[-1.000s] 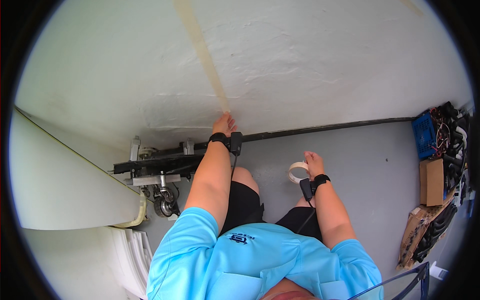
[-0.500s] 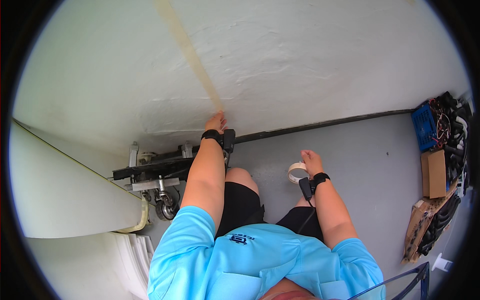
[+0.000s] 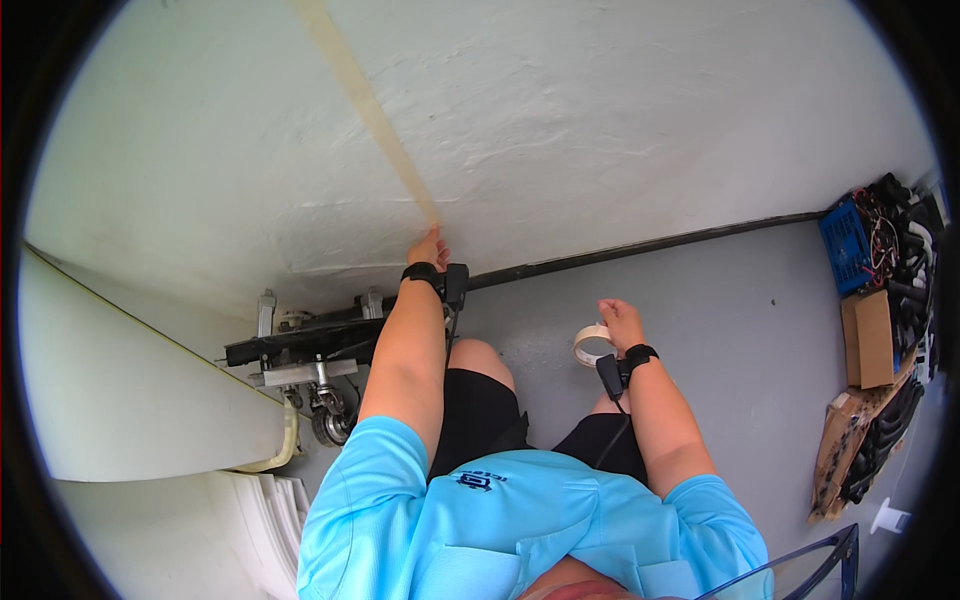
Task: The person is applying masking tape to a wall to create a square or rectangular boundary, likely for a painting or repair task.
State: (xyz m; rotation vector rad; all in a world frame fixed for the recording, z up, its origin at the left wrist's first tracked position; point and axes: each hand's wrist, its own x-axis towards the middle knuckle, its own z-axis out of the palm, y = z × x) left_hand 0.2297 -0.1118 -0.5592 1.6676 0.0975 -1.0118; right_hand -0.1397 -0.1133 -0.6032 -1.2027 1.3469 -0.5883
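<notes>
A long strip of tan masking tape [image 3: 365, 105] runs down the white wall, slanting toward the right at its lower end. My left hand [image 3: 429, 250] is at that lower end, one finger reaching onto the strip and the others slightly bent and apart. Between the fingers of my right hand [image 3: 622, 322] hangs a roll of cream masking tape [image 3: 592, 346], held by its edge over the grey floor, away from the wall. Black straps with small boxes sit on both wrists.
A metal frame with a caster wheel [image 3: 330, 425] stands left of my left forearm. A dark strip [image 3: 640, 247] edges the wall's foot. Along the right lie a blue crate [image 3: 846, 248] with cables and an open cardboard box [image 3: 868, 340]. White sheets [image 3: 265, 525] lean at lower left.
My left hand has shifted very slightly at the tape's lower end, its fingers more bunched. My right hand and the roll have barely moved.
</notes>
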